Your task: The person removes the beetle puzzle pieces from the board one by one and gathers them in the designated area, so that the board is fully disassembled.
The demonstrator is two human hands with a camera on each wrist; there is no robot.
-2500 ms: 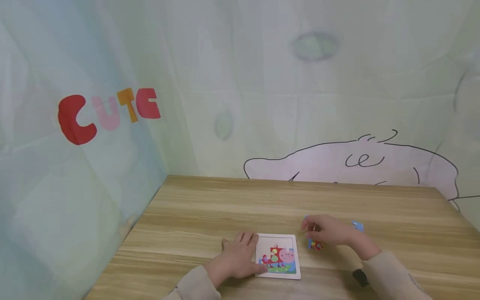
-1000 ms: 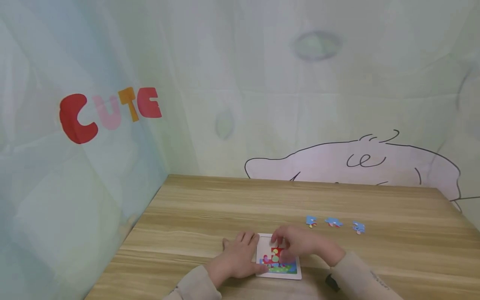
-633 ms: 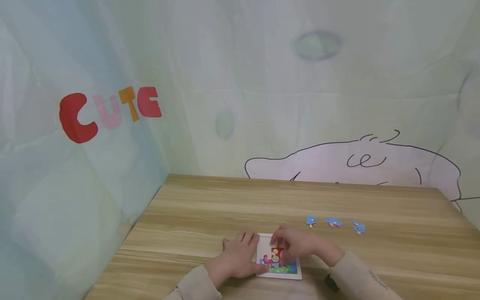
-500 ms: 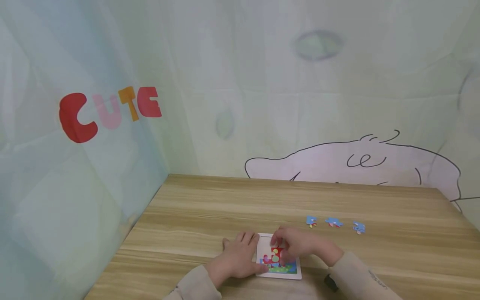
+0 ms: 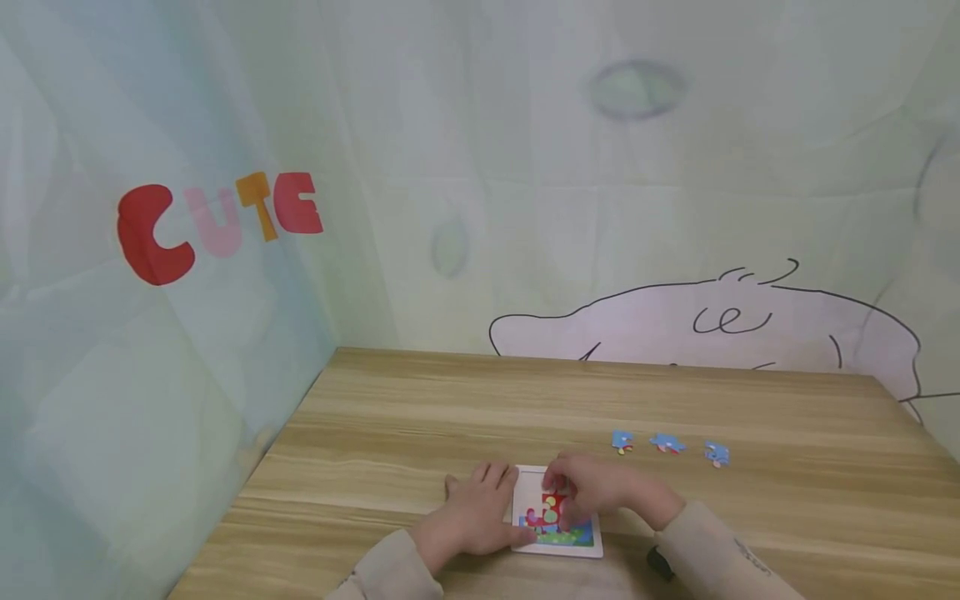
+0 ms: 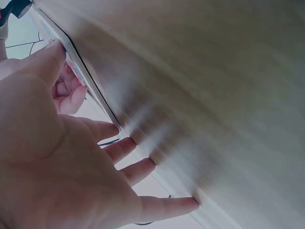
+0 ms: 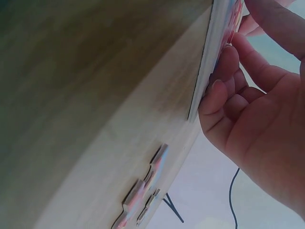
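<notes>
A small white-rimmed jigsaw puzzle tray point(image 5: 561, 552) lies on the table, its lower part filled with pieces that show a red creature over green and blue. My left hand point(image 5: 480, 512) lies flat at its left side, thumb over the lower left corner. In the left wrist view the spread fingers point(image 6: 138, 171) of that hand touch the tabletop beside the tray edge. My right hand point(image 5: 592, 487) is over the tray's right half, fingers curled, pinching a reddish puzzle piece point(image 5: 556, 492) mostly hidden by the fingertips. The right wrist view shows these fingertips point(image 7: 226, 59) close against the tray surface.
Behind and right of the tray, three loose blue puzzle pieces lie apart: a left one point(image 5: 622, 442), a middle one point(image 5: 667, 443) and a right one point(image 5: 717, 453). A small black object point(image 5: 660, 563) shows beside my right sleeve. Printed cloth point(image 5: 420, 275) stands behind the wooden table point(image 5: 420, 408).
My right hand has gone left from the loose pieces to the tray, and a red and yellow piece is gone from the table. Over the last second it barely shifts; my left hand stays.
</notes>
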